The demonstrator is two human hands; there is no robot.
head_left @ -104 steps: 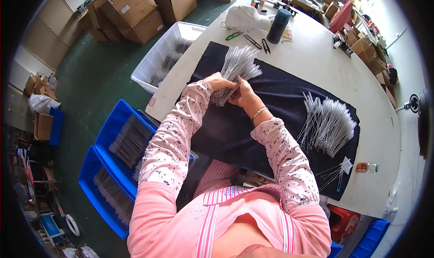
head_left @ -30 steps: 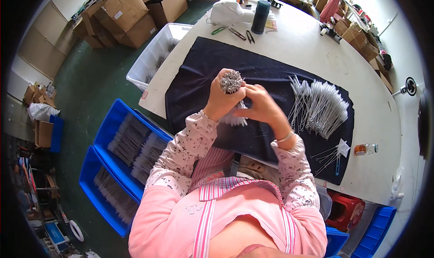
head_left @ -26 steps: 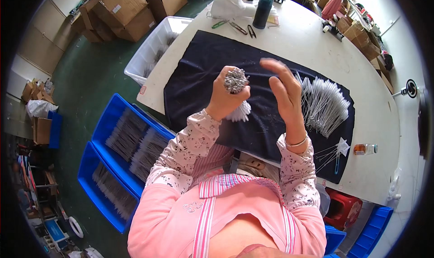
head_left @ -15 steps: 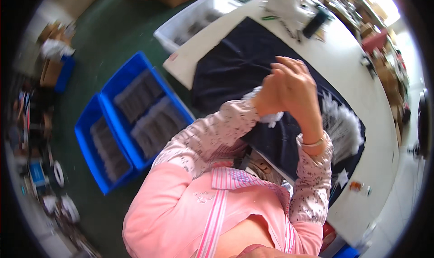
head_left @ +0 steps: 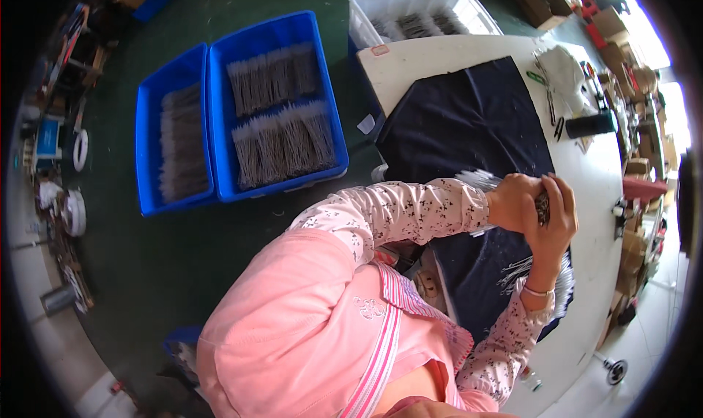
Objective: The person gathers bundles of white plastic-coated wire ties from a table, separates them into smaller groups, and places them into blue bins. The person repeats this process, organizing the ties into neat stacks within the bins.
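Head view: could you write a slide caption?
Left hand grips a brush bundle; right hand cups its wire ends above dark cloth.

Small production workshop. Blue plastic bins (head_left: 269, 34) hold sorted bunches of wire-stemmed brushes (head_left: 284, 145), with a white worktable (head_left: 590, 165) carrying thread snips (head_left: 559, 128) alongside; cardboard boxes (head_left: 529, 9) and bare green floor (head_left: 154, 293) fit too.
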